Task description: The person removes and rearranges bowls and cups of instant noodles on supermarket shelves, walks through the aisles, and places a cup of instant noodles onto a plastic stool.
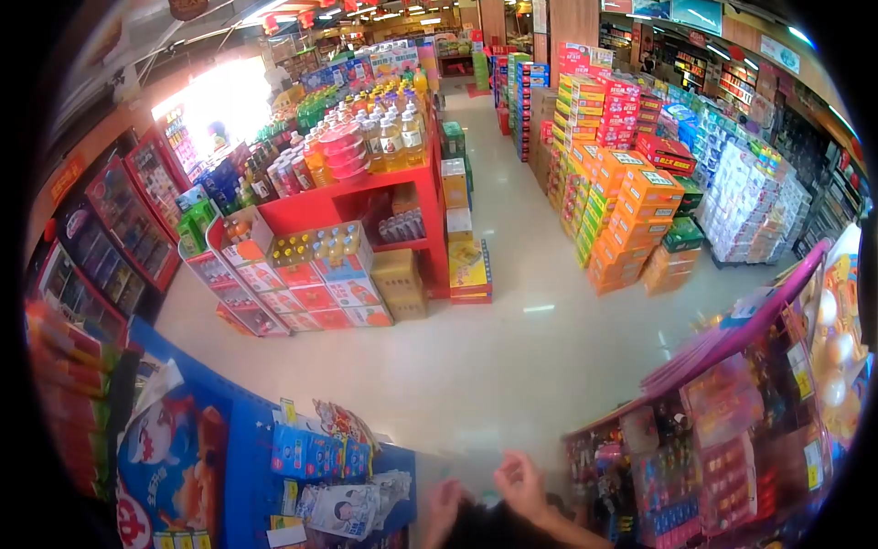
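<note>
My left hand (444, 508) is at the bottom middle, in front of my body. It is blurred, so its fingers are hard to make out. Beside it and a little higher, my right hand (519, 485) is raised with loosely bent fingers, and nothing shows in them. The two hands are apart, with dark clothing (489, 526) below and between them. Nearest to my left hand are the silvery packets (343, 508) hanging on a blue rack. A rack of small hanging goods (677, 467) stands to the right of my right hand.
Ahead, a pale tiled floor (448, 366) leads into an aisle. A red display stand (439, 210) with bottles is at the left of it, and stacked orange cartons (631, 215) are at the right. Drink fridges (110, 238) line the far left. Wrapped white packs (750, 201) stand farther right.
</note>
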Demonstrator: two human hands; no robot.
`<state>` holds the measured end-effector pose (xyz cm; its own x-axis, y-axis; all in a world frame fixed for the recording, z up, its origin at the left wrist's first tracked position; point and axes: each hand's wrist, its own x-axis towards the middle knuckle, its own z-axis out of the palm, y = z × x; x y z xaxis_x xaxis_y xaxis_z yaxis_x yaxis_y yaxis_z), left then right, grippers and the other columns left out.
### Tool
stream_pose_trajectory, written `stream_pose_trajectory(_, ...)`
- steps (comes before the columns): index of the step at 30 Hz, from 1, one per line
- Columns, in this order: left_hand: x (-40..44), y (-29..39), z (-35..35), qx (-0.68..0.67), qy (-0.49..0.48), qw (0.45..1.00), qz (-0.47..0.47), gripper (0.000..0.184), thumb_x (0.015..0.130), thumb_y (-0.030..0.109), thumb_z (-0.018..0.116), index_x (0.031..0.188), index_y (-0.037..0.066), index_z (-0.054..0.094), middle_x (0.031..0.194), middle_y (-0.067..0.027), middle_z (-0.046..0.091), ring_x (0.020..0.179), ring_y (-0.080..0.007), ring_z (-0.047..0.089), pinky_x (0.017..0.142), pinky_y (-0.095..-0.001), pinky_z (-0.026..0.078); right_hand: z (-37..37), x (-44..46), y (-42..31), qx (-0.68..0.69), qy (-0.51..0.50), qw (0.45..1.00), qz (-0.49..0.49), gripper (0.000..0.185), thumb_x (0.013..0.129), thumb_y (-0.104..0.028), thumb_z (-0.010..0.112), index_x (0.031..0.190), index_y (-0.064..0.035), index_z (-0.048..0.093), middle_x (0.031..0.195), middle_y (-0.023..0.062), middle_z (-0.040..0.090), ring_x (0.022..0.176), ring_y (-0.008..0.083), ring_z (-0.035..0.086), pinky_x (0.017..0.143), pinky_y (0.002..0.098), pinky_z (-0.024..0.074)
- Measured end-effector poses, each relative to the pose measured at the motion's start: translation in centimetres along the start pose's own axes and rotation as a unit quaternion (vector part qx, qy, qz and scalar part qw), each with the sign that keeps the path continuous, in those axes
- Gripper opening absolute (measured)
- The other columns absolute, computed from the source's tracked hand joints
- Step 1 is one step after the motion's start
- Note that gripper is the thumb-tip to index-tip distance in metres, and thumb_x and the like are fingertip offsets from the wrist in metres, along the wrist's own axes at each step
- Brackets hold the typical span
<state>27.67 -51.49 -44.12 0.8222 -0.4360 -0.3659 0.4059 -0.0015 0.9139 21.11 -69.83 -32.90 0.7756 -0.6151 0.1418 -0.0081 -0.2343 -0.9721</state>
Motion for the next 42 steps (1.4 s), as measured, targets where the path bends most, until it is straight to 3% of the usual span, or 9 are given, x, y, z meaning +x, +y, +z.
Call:
stream_pose_trajectory(4, 2.0, 0.2, 0.0, 0.008, -0.034, 0.998, -0.043, 0.026, 0.1, 0.022, 0.056, 0.119, 0.004, 0.056, 0.096, -0.0048, 0.064, 0.082, -0.0115, 0.062, 0.071, -0.0234, 0.05, 1.2, 1.8, -0.5, -0.013, -0.011, 0.999, 0.027, 0.044, 0.083, -0.008, 0.073, 0.121, -0.0003, 0.054, 0.088, 0.0065, 0.062, 0.076, 0.0133, 0.061, 0.062, 0.0258, 0.0508)
stream_pose_trajectory(10, 9.7, 1.5, -0.6, -0.075, 0.016, 0.991, -0.111, 0.024, 0.101, 0.024, 0.054, 0.115, 0.005, 0.057, 0.091, -0.0033, 0.061, 0.08, -0.0115, 0.06, 0.069, -0.0247, 0.05, 1.7, 6.5, -0.2, -0.039, -0.03, 0.998, 0.032, 0.049, 0.082, -0.011, 0.076, 0.123, -0.0019, 0.052, 0.095, 0.0082, 0.061, 0.075, 0.0138, 0.061, 0.061, 0.0262, 0.0513)
stream_pose_trajectory(21, 27.2, 10.7, -1.3, -0.059, 0.038, 0.998, 0.005, 0.027, 0.099, 0.029, 0.057, 0.115, 0.008, 0.057, 0.092, -0.0006, 0.06, 0.084, -0.0102, 0.058, 0.073, -0.0251, 0.046, 4.2, 22.5, -1.0, -0.132, -0.058, 0.989, 0.02, 0.054, 0.082, -0.01, 0.075, 0.128, -0.0014, 0.049, 0.104, 0.0116, 0.058, 0.078, 0.0142, 0.06, 0.058, 0.0264, 0.0536)
stream_pose_trajectory(27, 33.7, 16.8, -2.0, -0.035, 0.07, 0.995, 0.056, 0.028, 0.099, 0.029, 0.057, 0.117, 0.008, 0.057, 0.094, -0.0004, 0.06, 0.088, -0.01, 0.059, 0.076, -0.0266, 0.047, 9.5, 32.4, 1.7, -0.061, -0.126, 0.99, -0.024, 0.053, 0.084, -0.013, 0.074, 0.129, -0.0004, 0.048, 0.105, 0.0122, 0.058, 0.081, 0.0148, 0.061, 0.059, 0.0268, 0.0544)
stream_pose_trajectory(32, 36.9, 17.4, -3.8, -0.024, 0.121, 0.992, 0.037, 0.027, 0.099, 0.03, 0.057, 0.116, 0.008, 0.057, 0.094, -0.0003, 0.06, 0.089, -0.0099, 0.059, 0.076, -0.0263, 0.047, 11.9, 38.5, 1.9, -0.044, -0.163, 0.985, -0.045, 0.054, 0.085, -0.015, 0.074, 0.129, 0.0, 0.047, 0.104, 0.0117, 0.058, 0.079, 0.0144, 0.06, 0.059, 0.0263, 0.0536)
stream_pose_trajectory(42, 46.3, 16.5, -5.5, -0.056, 0.196, 0.978, -0.033, 0.027, 0.099, 0.032, 0.057, 0.113, 0.01, 0.058, 0.091, -0.0001, 0.061, 0.084, -0.0106, 0.059, 0.072, -0.0266, 0.047, 16.3, 48.6, 9.9, -0.044, -0.196, 0.98, -0.011, 0.058, 0.085, -0.02, 0.075, 0.13, 0.001, 0.046, 0.098, 0.0104, 0.06, 0.073, 0.0149, 0.061, 0.056, 0.026, 0.0496)
